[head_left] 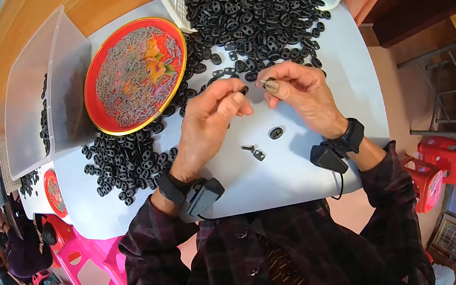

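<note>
1. Watching from across the room, with the gap between the hands as the clock's hub and 12 straight ahead of the worker: left hand (214, 109) at 9, thumb and forefinger pinching a small black piece (244, 90). Mostly hidden, so I can't tell you its shape.

2. Right hand (302, 96) at 3, fingertips pinching a slim silvery piece (263, 81). The two bits are apart, so I'd call this unit unfinished.

3. Just below the hands, about half past 5, lies one black two-hole oval (276, 133). Near 6 there's a stubby black plug (247, 148) beside a smaller two-hole part (259, 155). They look like loose cord-lock parts, so not put together yet, imo.

4. Plenty left, by the look of it. The red floral tray (93, 98), between 9 and 10, has loads of thin grey pieces (128, 69) in it.

5. Big black heap (252, 6) at 12, spilling out of a white basket (175, 3) onto the white table (349, 65). Another black pile (125, 164) at 8.

6. Clear plastic bin (28, 125) farther out past the tray, dark pieces behind its wall. Which heap is done and which is waiting? Honestly can't tell from here.
</note>
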`<state>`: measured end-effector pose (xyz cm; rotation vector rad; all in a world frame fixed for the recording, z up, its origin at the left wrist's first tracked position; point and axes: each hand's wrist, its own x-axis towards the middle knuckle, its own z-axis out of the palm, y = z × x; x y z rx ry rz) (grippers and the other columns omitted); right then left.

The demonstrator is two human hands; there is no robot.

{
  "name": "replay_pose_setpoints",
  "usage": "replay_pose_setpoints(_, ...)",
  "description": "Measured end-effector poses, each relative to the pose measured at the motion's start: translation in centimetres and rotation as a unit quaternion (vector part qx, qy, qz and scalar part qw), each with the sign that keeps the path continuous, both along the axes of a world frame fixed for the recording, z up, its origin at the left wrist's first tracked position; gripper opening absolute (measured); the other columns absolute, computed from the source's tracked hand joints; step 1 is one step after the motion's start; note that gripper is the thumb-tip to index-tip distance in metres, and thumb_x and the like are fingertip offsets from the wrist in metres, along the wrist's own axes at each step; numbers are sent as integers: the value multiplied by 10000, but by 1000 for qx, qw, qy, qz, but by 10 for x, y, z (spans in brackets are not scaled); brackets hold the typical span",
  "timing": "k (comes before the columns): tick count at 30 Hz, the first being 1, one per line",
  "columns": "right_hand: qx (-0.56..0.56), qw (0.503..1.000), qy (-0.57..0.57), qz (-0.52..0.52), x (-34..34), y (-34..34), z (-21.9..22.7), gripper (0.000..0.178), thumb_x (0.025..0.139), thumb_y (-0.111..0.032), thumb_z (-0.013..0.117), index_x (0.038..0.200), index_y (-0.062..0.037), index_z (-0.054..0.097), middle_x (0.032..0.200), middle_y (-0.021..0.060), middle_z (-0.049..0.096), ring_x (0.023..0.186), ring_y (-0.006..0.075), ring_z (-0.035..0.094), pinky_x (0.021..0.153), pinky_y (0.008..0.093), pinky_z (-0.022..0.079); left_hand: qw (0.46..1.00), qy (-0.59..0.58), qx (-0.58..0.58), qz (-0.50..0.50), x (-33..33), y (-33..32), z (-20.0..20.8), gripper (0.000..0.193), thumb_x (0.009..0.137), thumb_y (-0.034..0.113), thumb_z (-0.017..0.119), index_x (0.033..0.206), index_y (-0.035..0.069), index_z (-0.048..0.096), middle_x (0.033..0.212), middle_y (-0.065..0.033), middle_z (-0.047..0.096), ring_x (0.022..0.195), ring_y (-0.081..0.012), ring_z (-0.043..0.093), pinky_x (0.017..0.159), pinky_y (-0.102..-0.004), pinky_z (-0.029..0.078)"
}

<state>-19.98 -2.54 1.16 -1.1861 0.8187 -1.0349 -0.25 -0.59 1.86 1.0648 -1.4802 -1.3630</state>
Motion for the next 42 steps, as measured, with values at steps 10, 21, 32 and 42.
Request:
replay_pose_setpoints(10,47,995,-55,74,4,2,11,137,902,-136,577,965,-17,604,993,112,627,642,79,560,593,218,478,938,269,213,-55,-3,2,-6,212,942,161,492,1048,1,583,895,-54,613,788,-130,557,750,-264,445)
replay_pose_setpoints(21,99,990,-62,75,3,3,5,147,918,-152,558,938,-14,604,908,47,617,685,66,559,604,213,478,972,115,189,-75,-4,4,1,241,952,203,496,994,0,620,770,-36,624,726,-93,552,697,-237,457)
replay_pose_setpoints(32,14,995,-19,95,6,9,11,126,900,-102,578,963,6,578,878,48,606,721,70,550,685,231,475,988,36,105,-105,-3,2,4,191,945,122,470,956,-14,603,808,-44,640,767,-97,597,674,-236,465)
replay_pose_setpoints(42,38,997,-48,47,4,8,5,104,889,-97,594,917,-1,566,784,46,601,669,86,552,651,243,475,996,53,66,4,0,3,-6,219,925,125,519,1055,-20,621,819,-40,643,751,-109,587,702,-248,480)
